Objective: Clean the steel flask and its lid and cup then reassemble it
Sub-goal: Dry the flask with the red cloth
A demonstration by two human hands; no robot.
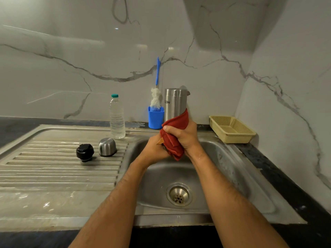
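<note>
The steel flask (175, 102) is held upside down above the sink basin, its lower part wrapped in a red cloth (174, 136). My right hand (184, 136) grips the cloth around the flask. My left hand (154, 151) grips the flask's hidden lower end from below, with part of the cloth over it. The black lid (84, 152) and the steel cup (107, 146), upside down, stand side by side on the ribbed drainboard to the left.
The sink basin (223, 169) has a drain (179, 195) in its middle. At the back stand a plastic water bottle (117, 117), a blue holder (155, 119) with a bottle brush (156, 93), and a yellow basket (231, 129) at the right. Marble walls close the back and right.
</note>
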